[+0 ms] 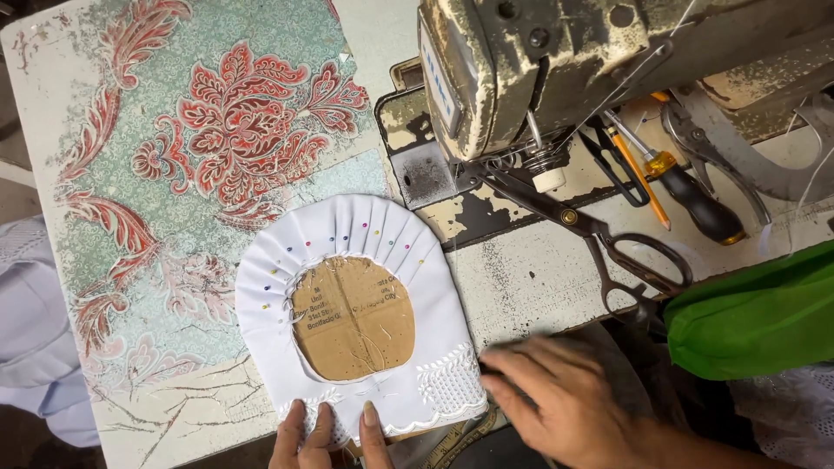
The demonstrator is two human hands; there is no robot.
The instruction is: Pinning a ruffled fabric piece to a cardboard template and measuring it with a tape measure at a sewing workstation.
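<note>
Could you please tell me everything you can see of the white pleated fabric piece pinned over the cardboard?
The white pleated fabric piece lies flat on the table, arch-shaped, wrapped around a brown cardboard form showing through its middle. Colour-headed pins hold its fanned pleats; lace trim edges the bottom. The left hand presses the lower edge; the right hand rests beside it.

Both hands are bare: no gloves, rings, watch or bracelet show. The left hand [323,434] shows only its fingers, with short, plain, unpainted nails, the rest cut off by the lower frame edge. The right hand [565,399] appears blurred, with a bare wrist and forearm and no sleeve visible.
</note>
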